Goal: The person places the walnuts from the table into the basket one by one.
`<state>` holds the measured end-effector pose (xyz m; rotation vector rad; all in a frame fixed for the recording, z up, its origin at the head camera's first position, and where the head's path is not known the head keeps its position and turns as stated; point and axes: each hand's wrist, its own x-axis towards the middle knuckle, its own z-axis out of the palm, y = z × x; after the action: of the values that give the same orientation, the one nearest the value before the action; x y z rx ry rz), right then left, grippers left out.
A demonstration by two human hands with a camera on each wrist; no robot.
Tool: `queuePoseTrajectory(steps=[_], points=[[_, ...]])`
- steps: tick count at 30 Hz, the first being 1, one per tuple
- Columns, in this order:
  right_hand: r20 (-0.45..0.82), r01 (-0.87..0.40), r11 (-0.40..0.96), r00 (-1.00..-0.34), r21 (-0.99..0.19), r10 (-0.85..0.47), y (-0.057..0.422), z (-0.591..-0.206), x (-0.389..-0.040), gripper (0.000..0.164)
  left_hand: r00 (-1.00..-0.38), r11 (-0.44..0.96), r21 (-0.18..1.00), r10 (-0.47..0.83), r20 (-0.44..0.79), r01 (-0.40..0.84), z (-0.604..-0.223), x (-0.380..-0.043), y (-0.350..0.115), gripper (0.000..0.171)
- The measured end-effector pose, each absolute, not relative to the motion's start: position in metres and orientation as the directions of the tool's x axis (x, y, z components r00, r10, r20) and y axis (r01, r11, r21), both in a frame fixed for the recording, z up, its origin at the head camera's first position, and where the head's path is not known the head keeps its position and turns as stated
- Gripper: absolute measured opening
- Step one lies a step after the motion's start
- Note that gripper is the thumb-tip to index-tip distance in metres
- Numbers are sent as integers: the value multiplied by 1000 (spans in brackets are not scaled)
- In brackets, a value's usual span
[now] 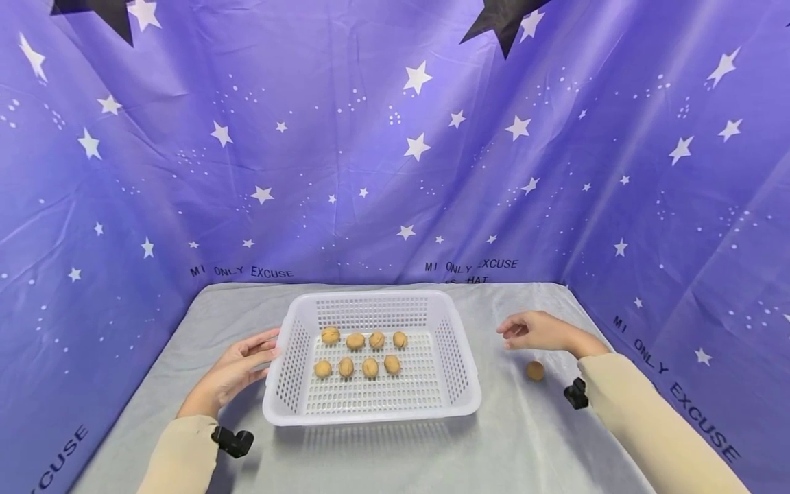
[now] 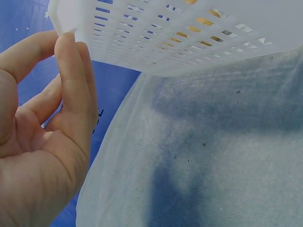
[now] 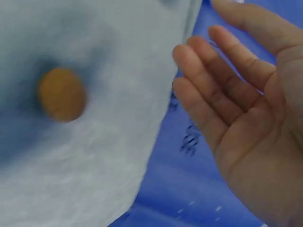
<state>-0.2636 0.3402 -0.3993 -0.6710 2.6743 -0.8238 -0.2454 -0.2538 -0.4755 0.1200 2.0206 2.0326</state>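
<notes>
A white perforated plastic basket stands in the middle of the grey cloth-covered table, with two rows of walnuts on its floor. My left hand is at its left side, the thumb and fingertips pinching the rim. To the right of the basket, my right hand hovers with loosely bent fingers and nothing in them. A single walnut lies on the cloth below this hand; in the right wrist view the blurred walnut is well apart from the fingertips.
A purple-blue curtain printed with stars and lettering hangs behind and on both sides of the table. Black wrist cameras sit on both sleeves. The basket's raised walls surround the walnuts inside.
</notes>
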Motion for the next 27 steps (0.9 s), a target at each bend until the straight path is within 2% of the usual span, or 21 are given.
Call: queuePoseTrajectory(steps=[9, 14, 18, 27], points=[[-167, -204, 743, -905, -637, -392, 384, -441, -243, 38, -961, 4, 990, 243, -136, -139, -476, -244, -253, 68], [-140, -164, 730, -931, -664, -337, 399, -460, -235, 38, -960, 3, 989, 240, -141, -145, -476, -245, -253, 67], [-102, -172, 723, -942, -669, -319, 404, -465, -230, 37, -961, 14, 990, 236, -143, -143, -476, -246, -252, 66], [-109, -157, 736, -948, -658, -300, 403, -461, -229, 38, -958, 22, 989, 244, -148, -147, -476, -247, -253, 67]])
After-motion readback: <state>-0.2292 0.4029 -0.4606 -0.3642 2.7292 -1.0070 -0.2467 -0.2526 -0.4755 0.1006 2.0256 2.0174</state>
